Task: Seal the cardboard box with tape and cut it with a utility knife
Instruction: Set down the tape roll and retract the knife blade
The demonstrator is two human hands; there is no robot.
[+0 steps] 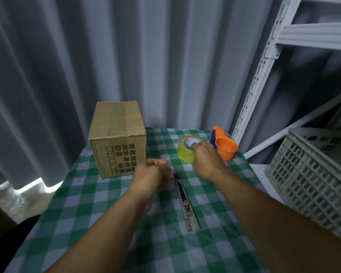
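A small cardboard box point(117, 140) with printed characters stands at the table's far left, its top flaps closed. A roll of clear yellowish tape point(185, 148) lies to its right, and my right hand point(207, 158) grips the roll's near side. My left hand point(152, 177) hovers between box and roll with fingers curled, thumb and forefinger pinched near the tip of the utility knife point(185, 201). I cannot tell whether it holds anything. The knife lies flat on the cloth, pointing away from me.
An orange tape dispenser point(223, 144) sits just behind the roll. The table wears a green checked cloth point(98, 213). A grey plastic crate point(313, 174) and a white metal shelf frame point(264, 71) stand at the right. Grey curtains hang behind.
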